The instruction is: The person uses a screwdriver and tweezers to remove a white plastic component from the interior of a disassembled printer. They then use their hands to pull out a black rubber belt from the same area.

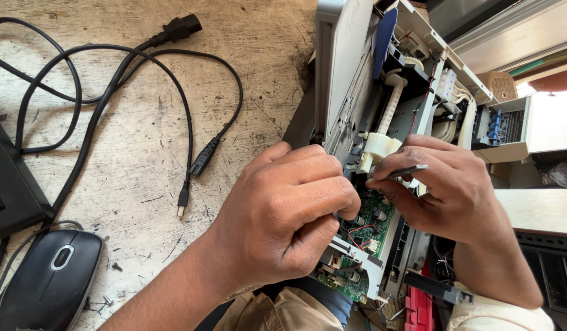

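At the far left edge lies one dark flat device, only partly in view, and near it, at the bottom left, sits one black mouse with a silver ring around its wheel. Black cables loop across the scratched wooden table; three free plug ends show: one large power plug far up, one small barrel-shaped connector in the middle, and one flat metal-tipped plug just below it. A few tiny screws or scraps lie beside the mouse. Right of centre stands one opened printer, tipped on its side, with a pale casing, one cream plastic shaft running down to a cream gear block, and one green board with small round components and thin red wires. The left hand comes up from the bottom, forearm slanting from the lower left, knuckles toward the camera; it is curled almost into a fist, fingertips tucked against the printer's edge beside the board, and whether it grips something there is hidden by the fingers. The right hand reaches in from the lower right, wrist bent, fingers closed in a pinch around one slim dark metal tool, whose tip points left toward the gear block, just above the board. The two hands are just beside each other, nearly touching. Far right, one beige box with a blue part stands behind the printer.
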